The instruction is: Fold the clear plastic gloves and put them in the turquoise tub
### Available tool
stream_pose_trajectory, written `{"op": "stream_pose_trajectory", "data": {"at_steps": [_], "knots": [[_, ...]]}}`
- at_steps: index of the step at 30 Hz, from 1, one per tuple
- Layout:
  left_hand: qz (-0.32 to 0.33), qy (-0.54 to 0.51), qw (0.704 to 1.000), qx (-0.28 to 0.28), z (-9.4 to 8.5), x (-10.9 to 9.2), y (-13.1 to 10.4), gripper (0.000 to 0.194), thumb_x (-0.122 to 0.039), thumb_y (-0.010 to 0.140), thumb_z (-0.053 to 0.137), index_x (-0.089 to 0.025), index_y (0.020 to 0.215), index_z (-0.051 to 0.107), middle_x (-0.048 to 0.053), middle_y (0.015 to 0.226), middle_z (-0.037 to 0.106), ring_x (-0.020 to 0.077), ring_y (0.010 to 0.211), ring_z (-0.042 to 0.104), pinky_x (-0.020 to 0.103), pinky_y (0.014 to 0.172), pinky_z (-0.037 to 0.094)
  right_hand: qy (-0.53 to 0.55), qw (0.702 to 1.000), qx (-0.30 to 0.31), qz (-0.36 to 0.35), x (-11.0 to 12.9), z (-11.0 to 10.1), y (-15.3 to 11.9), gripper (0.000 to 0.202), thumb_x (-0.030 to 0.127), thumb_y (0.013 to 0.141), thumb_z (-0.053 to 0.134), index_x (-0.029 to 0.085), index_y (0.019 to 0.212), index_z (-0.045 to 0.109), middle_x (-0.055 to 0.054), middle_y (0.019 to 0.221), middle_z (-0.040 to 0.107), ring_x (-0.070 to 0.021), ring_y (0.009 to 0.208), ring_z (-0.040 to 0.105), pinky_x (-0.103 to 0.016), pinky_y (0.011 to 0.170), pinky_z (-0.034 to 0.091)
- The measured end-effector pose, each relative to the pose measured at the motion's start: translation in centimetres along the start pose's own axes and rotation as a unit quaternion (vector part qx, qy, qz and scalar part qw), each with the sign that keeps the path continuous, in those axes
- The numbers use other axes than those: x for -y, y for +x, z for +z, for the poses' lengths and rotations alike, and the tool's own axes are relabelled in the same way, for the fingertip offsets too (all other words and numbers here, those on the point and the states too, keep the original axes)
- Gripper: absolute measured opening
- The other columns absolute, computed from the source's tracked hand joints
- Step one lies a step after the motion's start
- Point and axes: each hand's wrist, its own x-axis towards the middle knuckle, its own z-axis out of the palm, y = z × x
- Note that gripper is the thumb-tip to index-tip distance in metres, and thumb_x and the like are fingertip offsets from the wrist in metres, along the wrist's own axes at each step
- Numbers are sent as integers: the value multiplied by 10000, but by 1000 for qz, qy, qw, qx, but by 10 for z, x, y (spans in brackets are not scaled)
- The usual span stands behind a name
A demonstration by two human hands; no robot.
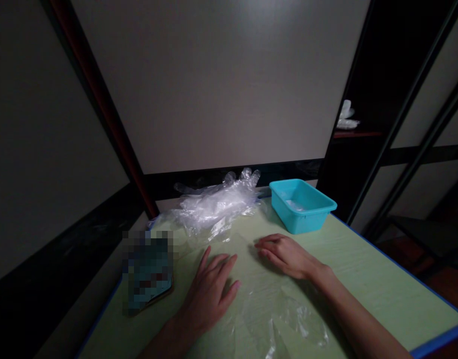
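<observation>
My left hand (213, 294) is low over the table, its fingers spread and nothing held in them. To its right, my right hand (285, 255) rests palm down with loosely bent fingers and the thumb a little apart. Below and between both hands a clear plastic disposable glove (304, 319) lies spread out, hard to see against the green surface. Whether my fingertips touch it I cannot tell. Beyond my hands a crumpled pile of clear plastic gloves (221, 204) sits at the table's far edge, several finger shapes sticking up.
A turquoise plastic basin (304, 214) stands at the back right, with something pale inside. On the left lies a phone-like object (150, 279), blurred out. The pale green table (386, 294) has blue edging and meets a cabinet panel (229, 99). White items (347, 117) sit on a dark shelf.
</observation>
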Motion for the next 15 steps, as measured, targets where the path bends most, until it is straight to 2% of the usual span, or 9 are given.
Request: {"op": "stream_pose_trajectory", "data": {"at_steps": [5, 10, 13, 15], "knots": [[36, -25, 999, 9, -6, -10, 2, 357, -214, 802, 409, -147, 1148, 470, 84, 988, 601, 201, 1018, 500, 503, 1031, 119, 0, 1000, 5, 19, -6, 0, -1, 361, 263, 901, 265, 144, 1094, 546, -88, 1118, 578, -192, 1055, 499, -335, 920, 357], [132, -84, 987, 43, -10, -18, -4, 362, -229, 773, 442, -144, 1122, 484, 86, 965, 609, 207, 996, 508, 500, 1031, 107, 19, 1000, 23, 1, 0, 3, 0, 352, 247, 894, 280, 151, 1122, 530, -82, 1114, 582, -188, 1105, 459, -355, 942, 340], [166, -146, 975, 34, -6, -19, -7, 346, -237, 746, 453, -162, 1079, 509, 76, 926, 619, 203, 915, 543, 491, 1017, 172, 69, 997, 34, -29, 11, 5, 3, 344, 227, 885, 303, 150, 1153, 504, -84, 1166, 547, -179, 1129, 438, -337, 943, 344], [151, -171, 974, 4, -1, -17, -7, 300, -211, 754, 436, -163, 1035, 529, 66, 867, 626, 190, 852, 558, 455, 978, 277, 114, 991, 47, -46, 20, 8, 4, 350, 202, 876, 318, 146, 1187, 469, -85, 1204, 515, -167, 1118, 450, -310, 936, 356]]}}
